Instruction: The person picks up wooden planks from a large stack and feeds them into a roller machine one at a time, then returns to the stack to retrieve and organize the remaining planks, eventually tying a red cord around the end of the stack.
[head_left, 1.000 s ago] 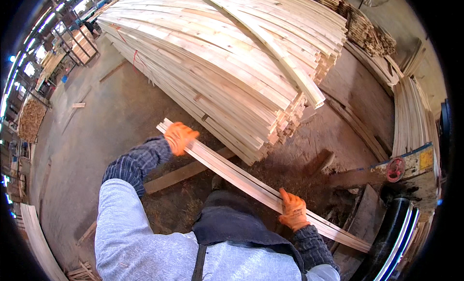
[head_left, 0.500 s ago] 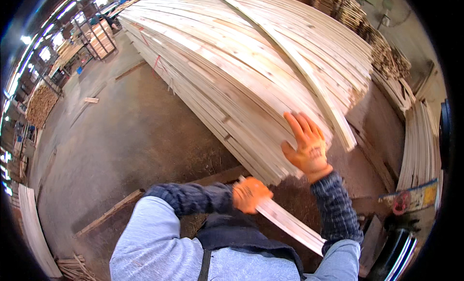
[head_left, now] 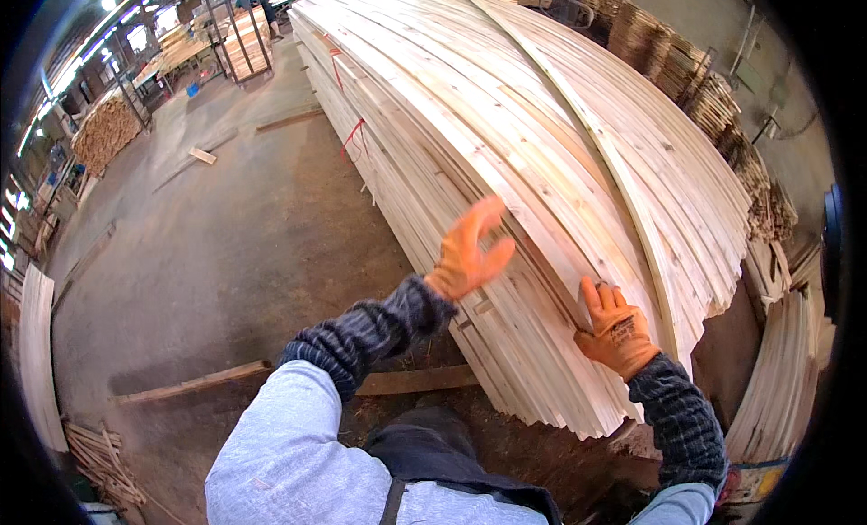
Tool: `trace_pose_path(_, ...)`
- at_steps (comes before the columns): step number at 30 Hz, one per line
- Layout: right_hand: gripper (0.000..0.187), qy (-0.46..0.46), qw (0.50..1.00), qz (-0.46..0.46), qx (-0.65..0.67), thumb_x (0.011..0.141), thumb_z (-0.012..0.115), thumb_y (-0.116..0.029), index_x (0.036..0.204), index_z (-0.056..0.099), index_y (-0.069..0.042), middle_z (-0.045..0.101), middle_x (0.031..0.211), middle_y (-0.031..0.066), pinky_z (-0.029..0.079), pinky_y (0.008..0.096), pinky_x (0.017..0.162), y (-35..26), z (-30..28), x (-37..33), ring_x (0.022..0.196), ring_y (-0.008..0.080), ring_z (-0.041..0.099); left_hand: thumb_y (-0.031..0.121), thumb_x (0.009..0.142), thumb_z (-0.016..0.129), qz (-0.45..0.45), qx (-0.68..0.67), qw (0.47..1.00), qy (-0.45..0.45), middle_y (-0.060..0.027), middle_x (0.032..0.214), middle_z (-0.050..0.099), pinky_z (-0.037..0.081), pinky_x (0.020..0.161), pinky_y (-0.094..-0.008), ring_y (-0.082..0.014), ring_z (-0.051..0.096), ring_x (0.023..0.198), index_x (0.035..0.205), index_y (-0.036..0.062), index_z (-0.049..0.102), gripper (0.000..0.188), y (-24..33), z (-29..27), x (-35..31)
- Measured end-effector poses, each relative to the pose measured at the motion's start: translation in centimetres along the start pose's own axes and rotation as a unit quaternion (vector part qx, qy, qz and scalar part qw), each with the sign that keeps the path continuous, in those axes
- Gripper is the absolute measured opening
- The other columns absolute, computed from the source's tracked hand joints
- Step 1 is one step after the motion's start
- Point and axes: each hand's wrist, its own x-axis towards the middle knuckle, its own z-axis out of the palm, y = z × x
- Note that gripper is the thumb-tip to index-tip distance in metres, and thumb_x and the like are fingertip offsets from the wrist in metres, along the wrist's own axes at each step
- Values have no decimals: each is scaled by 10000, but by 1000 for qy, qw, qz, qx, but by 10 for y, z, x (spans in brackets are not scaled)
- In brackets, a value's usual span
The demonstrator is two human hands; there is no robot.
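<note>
A big stack of long pale wooden boards [head_left: 506,145] reaches away from me. My right hand [head_left: 619,333], in an orange glove, lies on top of the stack near its close end, fingers stretched out and thumb apart. Just right of it, one narrow loose board [head_left: 617,168] runs lengthwise over the others. My left hand [head_left: 468,249], gloved the same way, is raised by the stack's left edge. Its fingers and thumb are spread with nothing between them. Whether it touches the boards I cannot tell.
A wooden beam [head_left: 415,380] lies on the floor before my legs. Thin sticks [head_left: 104,462] are heaped at lower left. More boards [head_left: 768,389] stand on the right. Bundled wood [head_left: 664,51] lines the wall behind the stack. A red strap [head_left: 354,136] hangs off its left side.
The wooden strip my left hand held is out of that hand and no longer visible. That hand has moved forward to the stack. My right hand has come down onto the boards.
</note>
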Motion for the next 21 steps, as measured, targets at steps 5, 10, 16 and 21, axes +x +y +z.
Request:
trace_pose_path(5, 913, 10, 999, -47, 2, 801, 710, -241, 1591, 292, -54, 637, 1193, 193, 575, 499, 875, 1, -13, 2, 1111, 380, 656, 342, 914, 789, -151, -57, 968, 194, -302, 1581, 376, 409, 1174, -489, -407, 471, 1416, 1553, -59, 317, 890, -64, -3, 71)
trace_pose_path(10, 908, 45, 997, -53, 24, 798, 659, -144, 1615, 273, -50, 685, 1038, 201, 591, 485, 754, -2, -22, -2, 924, 376, 705, 389, 863, 844, -308, -145, 926, 163, -292, 1511, 482, 427, 1136, -426, -389, 465, 1411, 1548, -85, 338, 975, -74, -19, 121)
trace_pose_path(16, 766, 111, 983, -120, 80, 744, 708, -171, 1472, 497, -58, 656, 988, 142, 564, 453, 683, -65, -38, -17, 825, 328, 688, 282, 899, 814, -298, -333, 864, 233, -142, 1021, 725, 598, 813, -412, -260, 716, 876, 1240, -15, 638, 485, -123, -66, 120)
trace_pose_path(21, 724, 119, 953, -32, 278, 777, 705, -108, 1472, 503, -78, 663, 1185, 213, 549, 483, 933, -82, -10, -49, 1084, 412, 663, 205, 991, 706, -356, -454, 789, 210, -111, 1035, 695, 622, 795, -400, -224, 706, 859, 1220, 17, 611, 311, -79, -56, 84)
